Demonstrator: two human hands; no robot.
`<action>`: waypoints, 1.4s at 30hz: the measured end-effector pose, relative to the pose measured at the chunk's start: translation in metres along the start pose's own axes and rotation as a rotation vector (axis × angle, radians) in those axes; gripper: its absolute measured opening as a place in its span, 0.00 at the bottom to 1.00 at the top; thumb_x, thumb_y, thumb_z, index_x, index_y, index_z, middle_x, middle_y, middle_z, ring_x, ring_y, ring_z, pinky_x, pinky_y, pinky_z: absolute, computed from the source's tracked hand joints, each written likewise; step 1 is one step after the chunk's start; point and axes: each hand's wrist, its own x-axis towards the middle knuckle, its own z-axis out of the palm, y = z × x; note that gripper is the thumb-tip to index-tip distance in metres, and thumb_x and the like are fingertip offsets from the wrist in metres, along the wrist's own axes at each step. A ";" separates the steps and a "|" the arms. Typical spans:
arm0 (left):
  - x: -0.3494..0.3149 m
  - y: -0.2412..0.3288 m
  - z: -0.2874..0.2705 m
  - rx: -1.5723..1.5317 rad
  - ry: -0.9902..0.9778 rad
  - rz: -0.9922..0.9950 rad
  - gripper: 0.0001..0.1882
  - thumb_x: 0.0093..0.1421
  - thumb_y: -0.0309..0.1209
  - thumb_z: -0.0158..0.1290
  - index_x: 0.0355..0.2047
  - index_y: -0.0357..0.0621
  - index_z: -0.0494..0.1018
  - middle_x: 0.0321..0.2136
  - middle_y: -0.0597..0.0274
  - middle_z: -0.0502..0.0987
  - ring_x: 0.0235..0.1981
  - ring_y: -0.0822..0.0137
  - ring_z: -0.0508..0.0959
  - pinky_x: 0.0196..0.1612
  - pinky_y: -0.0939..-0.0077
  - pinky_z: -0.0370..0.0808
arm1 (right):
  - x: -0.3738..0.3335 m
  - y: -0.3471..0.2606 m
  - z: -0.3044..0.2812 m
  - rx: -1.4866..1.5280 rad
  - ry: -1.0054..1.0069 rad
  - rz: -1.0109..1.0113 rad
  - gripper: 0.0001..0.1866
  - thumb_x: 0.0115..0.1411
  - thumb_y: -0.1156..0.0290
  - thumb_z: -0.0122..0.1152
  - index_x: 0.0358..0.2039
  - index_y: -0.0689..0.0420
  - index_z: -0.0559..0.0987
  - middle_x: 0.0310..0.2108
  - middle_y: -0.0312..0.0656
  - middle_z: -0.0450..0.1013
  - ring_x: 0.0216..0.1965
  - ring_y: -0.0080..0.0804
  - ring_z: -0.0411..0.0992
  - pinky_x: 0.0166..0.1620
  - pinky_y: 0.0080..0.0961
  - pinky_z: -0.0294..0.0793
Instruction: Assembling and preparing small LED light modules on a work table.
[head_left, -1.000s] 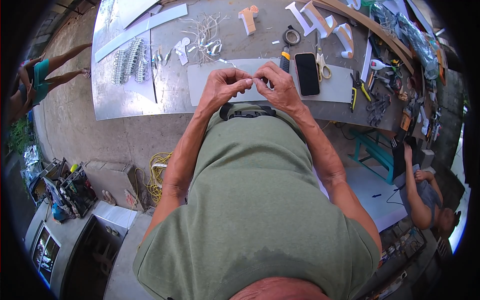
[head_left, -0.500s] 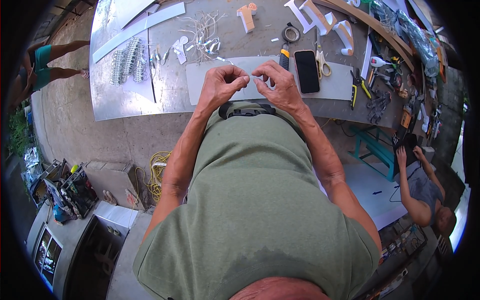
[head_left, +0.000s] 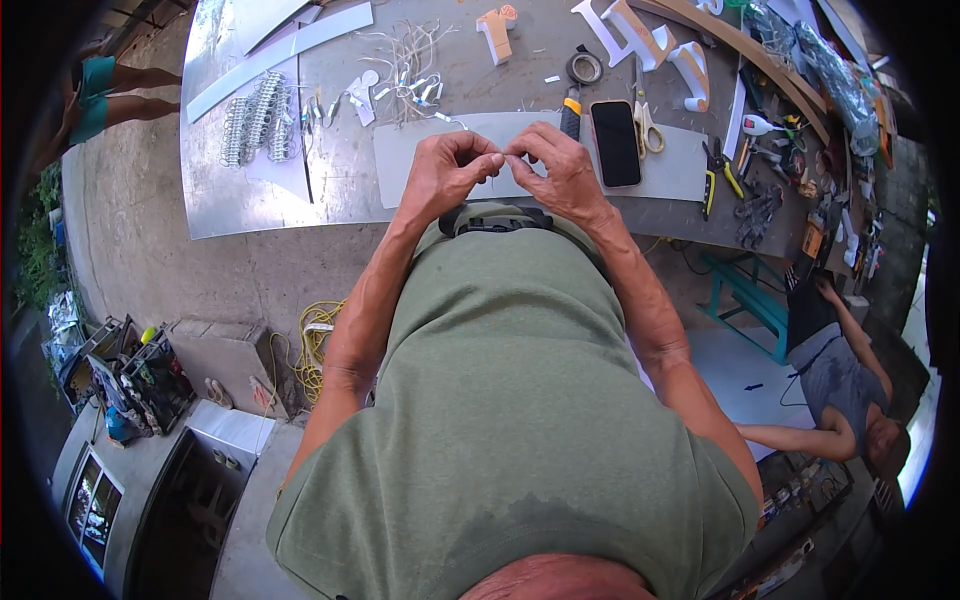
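Over the near edge of the metal table, my left hand (head_left: 447, 172) and my right hand (head_left: 557, 168) meet at the fingertips, each with thumb and forefinger pinched on thin wire. The wire is too fine to trace fully. A pale lead (head_left: 452, 121) runs from a bundle of white wires with small light modules (head_left: 410, 85) toward my left hand. Beneath both hands lies a pale flat strip (head_left: 395, 165). Just beyond my right hand are a tool with a yellow-and-black handle (head_left: 571, 112) and a black phone (head_left: 615, 143).
Scissors (head_left: 650, 132), a roll of dark tape (head_left: 584, 66), and pliers with yellow handles (head_left: 712, 185) lie to the right. Chains of light modules (head_left: 258, 118) rest at left. White-and-orange letter shapes (head_left: 495, 35) stand farther back. One person (head_left: 845, 375) is low at right; another (head_left: 95, 105) stands at far left.
My fingertips have drawn together until they meet. At right, the other person has spread their arms, one now reaching toward my side. The person at far left has shifted slightly.
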 end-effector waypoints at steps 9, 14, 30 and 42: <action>0.001 -0.001 -0.002 -0.080 -0.061 -0.027 0.11 0.61 0.32 0.62 0.35 0.34 0.82 0.24 0.63 0.82 0.24 0.76 0.77 0.29 0.80 0.75 | -0.001 0.002 0.000 -0.033 -0.006 -0.027 0.06 0.54 0.77 0.67 0.32 0.59 0.78 0.30 0.41 0.74 0.33 0.38 0.75 0.37 0.34 0.76; 0.001 -0.003 -0.002 -0.070 -0.058 -0.031 0.11 0.61 0.32 0.62 0.34 0.34 0.82 0.23 0.63 0.82 0.24 0.76 0.77 0.29 0.80 0.76 | 0.000 0.001 0.000 -0.042 0.004 -0.053 0.07 0.54 0.77 0.66 0.33 0.59 0.78 0.31 0.41 0.74 0.34 0.39 0.76 0.37 0.34 0.76; -0.017 0.004 0.003 -0.110 0.008 0.036 0.08 0.61 0.29 0.61 0.34 0.35 0.81 0.24 0.68 0.79 0.23 0.81 0.72 0.26 0.84 0.68 | 0.006 -0.028 0.002 -0.263 0.005 -0.280 0.09 0.45 0.83 0.60 0.28 0.61 0.71 0.27 0.46 0.67 0.30 0.45 0.71 0.32 0.39 0.72; -0.008 0.010 -0.002 -0.429 0.191 0.008 0.09 0.63 0.30 0.61 0.35 0.35 0.81 0.26 0.62 0.81 0.24 0.77 0.75 0.28 0.83 0.73 | 0.009 0.023 -0.043 -0.289 0.160 0.247 0.06 0.62 0.73 0.59 0.38 0.61 0.78 0.33 0.47 0.76 0.33 0.45 0.77 0.36 0.36 0.75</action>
